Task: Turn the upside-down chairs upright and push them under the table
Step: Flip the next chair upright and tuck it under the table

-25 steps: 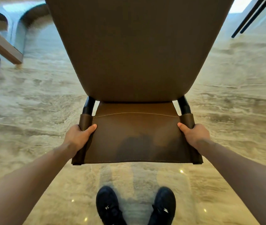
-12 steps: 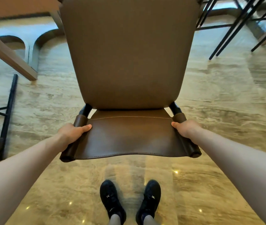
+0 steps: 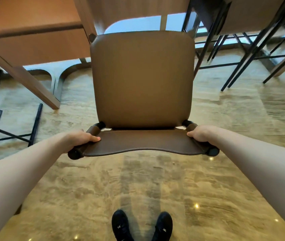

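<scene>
A brown chair (image 3: 142,80) stands upright, its seat front just at the wooden table (image 3: 34,32) edge. The left hand (image 3: 81,139) and right hand (image 3: 200,135) grip the backrest's two ends. Black shoes (image 3: 141,225) stand behind the chair on the marble floor (image 3: 225,171).

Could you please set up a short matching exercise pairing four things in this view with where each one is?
Things:
1. left hand
2. right hand
3. black shoes
4. table leg

Places:
A. at the bottom of the view, on the floor
B. gripping the right end of the chair backrest
C. slanting down to the floor, left of the chair seat
D. gripping the left end of the chair backrest

Pairs: 1-D, 2-B, 3-A, 4-C
</scene>
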